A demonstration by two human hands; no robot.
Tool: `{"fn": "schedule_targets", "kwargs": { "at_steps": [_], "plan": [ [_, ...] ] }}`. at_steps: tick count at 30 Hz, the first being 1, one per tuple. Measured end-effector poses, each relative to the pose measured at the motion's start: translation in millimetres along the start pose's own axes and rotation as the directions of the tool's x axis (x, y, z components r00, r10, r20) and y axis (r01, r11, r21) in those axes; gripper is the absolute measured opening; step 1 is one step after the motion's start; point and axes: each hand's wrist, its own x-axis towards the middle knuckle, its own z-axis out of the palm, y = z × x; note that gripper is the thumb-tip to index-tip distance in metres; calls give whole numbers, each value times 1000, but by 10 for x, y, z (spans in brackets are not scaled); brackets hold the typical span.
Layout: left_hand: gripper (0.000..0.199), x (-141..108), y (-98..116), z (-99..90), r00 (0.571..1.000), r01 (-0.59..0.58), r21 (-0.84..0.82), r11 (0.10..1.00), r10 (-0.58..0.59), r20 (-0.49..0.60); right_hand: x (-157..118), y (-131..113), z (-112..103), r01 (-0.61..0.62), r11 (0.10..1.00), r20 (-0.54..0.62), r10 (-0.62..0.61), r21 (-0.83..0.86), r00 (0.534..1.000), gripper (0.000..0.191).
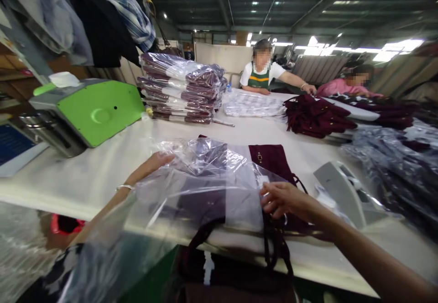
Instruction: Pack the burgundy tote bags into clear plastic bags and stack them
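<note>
A clear plastic bag [160,191] lies over a folded maroon garment [201,198] at the table's front edge. A white paper band [241,202] crosses the garment, and part of the maroon cloth sticks out of the bag on the right. My left hand [155,164], with a bangle at the wrist, grips the bag's far left side; its fingertips are partly behind the film. My right hand [280,199] has its fingers closed at the bag's right edge, beside the white band. Dark maroon straps [270,248] hang over the table edge below it.
A green machine [102,109] and a steel flask [56,134] stand left. Behind are bagged garments [181,88] in a stack, maroon garments [318,116] and a grey tape dispenser [342,193]. Plastic-wrapped items [386,166] lie right. Two people work across the white table [130,138].
</note>
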Motion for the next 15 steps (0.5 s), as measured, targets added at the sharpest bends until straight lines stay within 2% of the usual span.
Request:
{"fn": "schedule_targets", "kwargs": {
  "at_steps": [1,3,4,5,6,8,9,10,11,12,13,15],
  "plan": [
    [31,53,19,21,1000,27,-21,999,-27,6,22,38,113,-25,999,48,23,26,999,57],
    [34,136,103,88,999,35,-137,990,-34,5,39,99,294,39,996,56,-35,-79,998,53],
    [37,171,172,138,1000,16,-212,977,-16,4,35,126,357,128,972,13,-127,-197,992,48],
    [41,209,261,198,1000,-12,-280,960,13,1,25,152,405,243,906,-35,-271,-345,962,44],
    [45,253,368,267,999,-45,-334,942,45,-7,13,175,441,356,785,-60,-444,-507,894,45],
    [52,375,622,415,991,-124,-410,904,131,-12,0,205,489,479,430,9,-737,-766,676,59],
    [54,452,759,489,984,-162,-435,886,177,-5,15,205,505,481,267,70,-816,-835,574,66],
    [56,536,897,559,975,-193,-453,870,220,7,54,192,513,467,146,118,-864,-872,490,70],
    [57,621,1035,625,966,-215,-466,858,259,30,120,162,510,449,70,141,-897,-891,419,72],
    [56,702,1169,687,955,-231,-478,848,292,55,213,115,492,436,38,134,-925,-899,357,71],
    [54,774,1302,745,944,-246,-492,835,322,76,329,49,454,431,42,100,-948,-901,301,69],
    [49,884,1569,844,920,-289,-527,799,383,77,585,-137,302,442,112,-23,-979,-890,202,63]
  ]
}}
